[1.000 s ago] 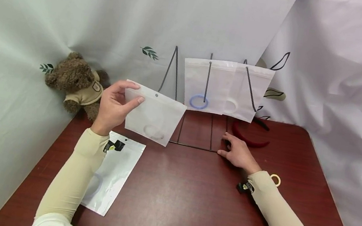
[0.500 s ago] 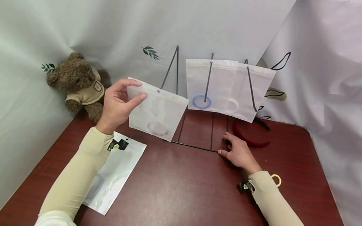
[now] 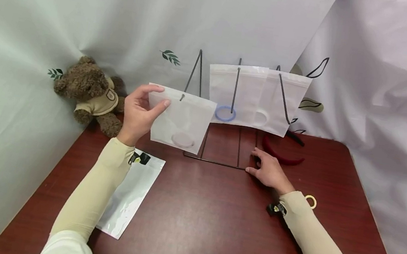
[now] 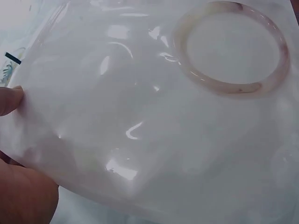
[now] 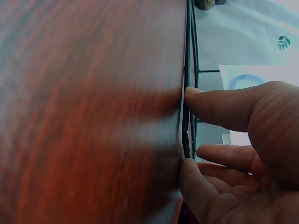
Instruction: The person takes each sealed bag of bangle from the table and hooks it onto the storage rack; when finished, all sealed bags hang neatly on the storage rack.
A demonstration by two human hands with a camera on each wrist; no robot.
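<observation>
My left hand pinches the upper left corner of a white plastic bag between thumb and fingers. Through the plastic shows a pale pinkish-brown bangle. At the bag's punched hole I see the dark end of the left hook of a black wire display rack. My right hand holds the rack's front right base corner, with thumb and fingertips against the wire in the right wrist view. Two more bags hang from the rack: one with a blue ring, one with a white ring.
Another white bag lies on the table beneath the left forearm. A brown teddy bear sits at the back left. A dark red headband lies right of the rack, and a yellow ring by the right wrist.
The left hand has raised the bag and shifted it slightly right; the hook end now shows at its hole. The right hand has stayed on the rack.
</observation>
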